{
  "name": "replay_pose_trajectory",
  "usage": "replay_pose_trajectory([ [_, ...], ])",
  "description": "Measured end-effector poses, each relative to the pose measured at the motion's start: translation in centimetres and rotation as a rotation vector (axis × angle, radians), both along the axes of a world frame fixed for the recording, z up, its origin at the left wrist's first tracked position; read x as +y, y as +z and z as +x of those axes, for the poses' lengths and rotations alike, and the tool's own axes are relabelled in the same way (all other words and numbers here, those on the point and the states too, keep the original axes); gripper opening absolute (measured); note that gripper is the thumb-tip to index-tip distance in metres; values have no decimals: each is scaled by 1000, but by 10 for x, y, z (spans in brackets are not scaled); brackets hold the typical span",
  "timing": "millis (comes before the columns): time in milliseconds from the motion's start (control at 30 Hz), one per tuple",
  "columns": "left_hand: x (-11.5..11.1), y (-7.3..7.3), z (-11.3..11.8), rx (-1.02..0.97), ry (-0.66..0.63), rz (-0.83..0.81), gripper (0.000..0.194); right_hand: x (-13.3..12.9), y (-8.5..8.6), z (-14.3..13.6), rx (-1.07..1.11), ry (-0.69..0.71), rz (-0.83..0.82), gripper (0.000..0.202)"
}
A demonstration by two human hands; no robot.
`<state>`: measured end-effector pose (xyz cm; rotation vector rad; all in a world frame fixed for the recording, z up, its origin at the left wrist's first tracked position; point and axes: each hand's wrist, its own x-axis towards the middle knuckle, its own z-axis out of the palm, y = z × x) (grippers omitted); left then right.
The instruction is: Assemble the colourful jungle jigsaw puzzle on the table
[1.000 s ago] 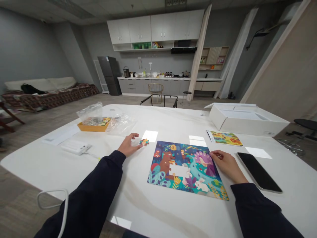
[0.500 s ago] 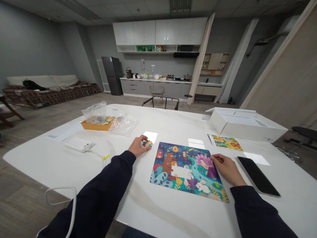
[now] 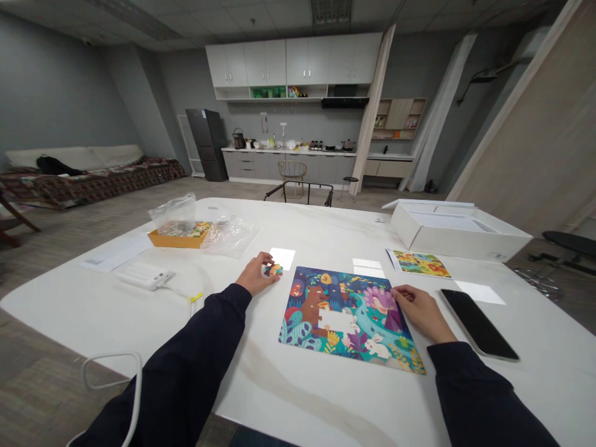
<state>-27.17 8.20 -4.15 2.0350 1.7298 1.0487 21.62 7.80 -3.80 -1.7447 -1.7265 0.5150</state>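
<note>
One or two pieces [image 3: 274, 270] are sitting pinched in the left hand [image 3: 254, 275] beside the puzzle [image 3: 367, 313], while the right hand [image 3: 421, 310] is touching its edge, grip unclear, where a careless tug could be skewing it or springing it apart.

An open-plan room blends kitchen and lounge: white wall cabinets [image 3: 265, 62] and a black range hood [image 3: 344, 103] hang above a crowded counter [image 3: 274, 164] — a dark refrigerator [image 3: 207, 146] stands beside it — while a sofa [image 3: 112, 154] draped in patterned cloth [image 3: 112, 178] sits at left beneath a panelled ceiling [image 3: 279, 15].
</note>
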Motion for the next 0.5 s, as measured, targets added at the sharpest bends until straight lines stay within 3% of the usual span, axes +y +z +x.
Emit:
replay_pose_trajectory([
  [100, -11, 12, 17, 33, -25, 136, 49, 1, -1, 1, -6, -1, 3, 39],
  [200, -31, 24, 59, 36, -191, 266, 40, 0, -1, 0, -6, 2, 13, 37],
  [267, -49, 27, 95, 30, -324, 248, 39, 0, -2, -1, 1, 10, 26, 36],
  [367, -69, 24, 139, 25, -366, 147, 39, -2, 0, -2, 9, 5, 34, 35],
  [500, -77, 16, 157, 123, -368, 83, 38, -3, 3, -3, 3, 0, 28, 35],
])
